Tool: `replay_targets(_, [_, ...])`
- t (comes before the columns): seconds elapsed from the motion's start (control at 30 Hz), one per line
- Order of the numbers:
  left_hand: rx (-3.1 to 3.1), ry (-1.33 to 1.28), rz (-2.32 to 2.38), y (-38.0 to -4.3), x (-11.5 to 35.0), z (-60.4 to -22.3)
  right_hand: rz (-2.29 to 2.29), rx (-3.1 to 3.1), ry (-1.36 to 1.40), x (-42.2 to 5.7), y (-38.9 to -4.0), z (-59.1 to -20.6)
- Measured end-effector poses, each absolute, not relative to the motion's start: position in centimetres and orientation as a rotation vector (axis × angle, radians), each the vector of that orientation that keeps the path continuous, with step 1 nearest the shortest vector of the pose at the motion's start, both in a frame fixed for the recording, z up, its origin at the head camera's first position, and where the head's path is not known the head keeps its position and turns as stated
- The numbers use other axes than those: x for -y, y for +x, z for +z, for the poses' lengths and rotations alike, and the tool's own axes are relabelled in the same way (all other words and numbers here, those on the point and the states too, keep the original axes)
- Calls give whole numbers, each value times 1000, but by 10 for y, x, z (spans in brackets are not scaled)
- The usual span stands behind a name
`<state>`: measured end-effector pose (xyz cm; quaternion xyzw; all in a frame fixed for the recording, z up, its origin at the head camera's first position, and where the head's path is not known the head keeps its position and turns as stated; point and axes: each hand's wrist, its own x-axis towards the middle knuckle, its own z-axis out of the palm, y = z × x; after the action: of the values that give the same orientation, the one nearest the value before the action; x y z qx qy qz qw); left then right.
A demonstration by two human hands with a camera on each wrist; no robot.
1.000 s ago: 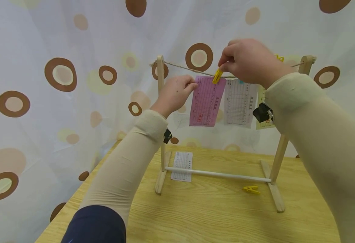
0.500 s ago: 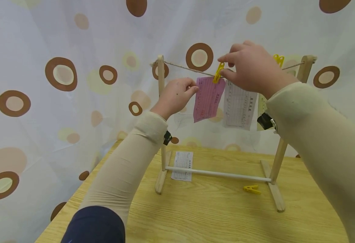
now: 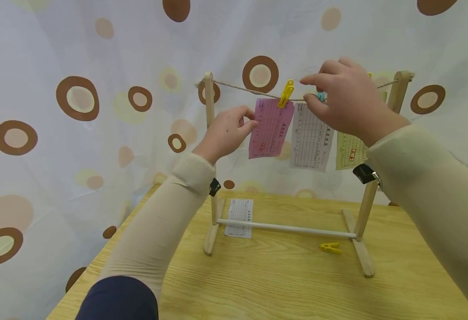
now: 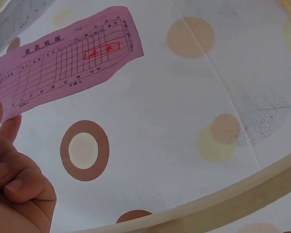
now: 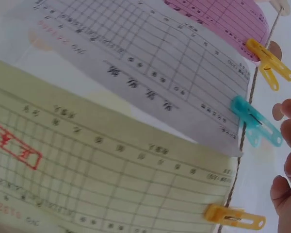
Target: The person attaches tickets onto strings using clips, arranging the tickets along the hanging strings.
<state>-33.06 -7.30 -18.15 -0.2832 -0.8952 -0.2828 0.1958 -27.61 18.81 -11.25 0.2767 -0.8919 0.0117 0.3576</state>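
A yellow clothespin (image 3: 286,94) clips the pink receipt slip (image 3: 270,129) to a twine line (image 3: 242,88). My left hand (image 3: 226,132) is at the slip's left edge, thumb and forefinger slightly parted. In the left wrist view, the left thumb overlaps the pink slip (image 4: 72,58) and a fingertip is right at its edge. My right hand (image 3: 347,95) is to the right of that clothespin, thumb and forefinger spread with nothing between them. It partly hides a blue clothespin (image 5: 254,121) that holds a white slip (image 3: 310,138).
A yellow-green slip (image 5: 102,155) hangs farther right from another yellow clothespin (image 5: 235,217). Wooden posts (image 3: 210,146) and a white bar (image 3: 290,228) form the stand. On the table (image 3: 282,280) lie a white slip (image 3: 239,218) and a yellow clothespin (image 3: 330,247). A patterned curtain (image 3: 98,66) hangs behind.
My right hand has let go of the yellow clothespin and drawn back to the right, leaving it clipped over the line and pink slip. My left thumb has dropped slightly away from the forefinger.
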Motion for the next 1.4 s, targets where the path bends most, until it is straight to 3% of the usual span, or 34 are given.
replay_targets(0.6, [2653, -852, -825, -321, 104, -241, 185, 2098, 883, -219, -265, -184])
replay_targets(1.4, [2868, -856, -866, -286, 127, -380, 558, 2460, 507, -282, -240, -355])
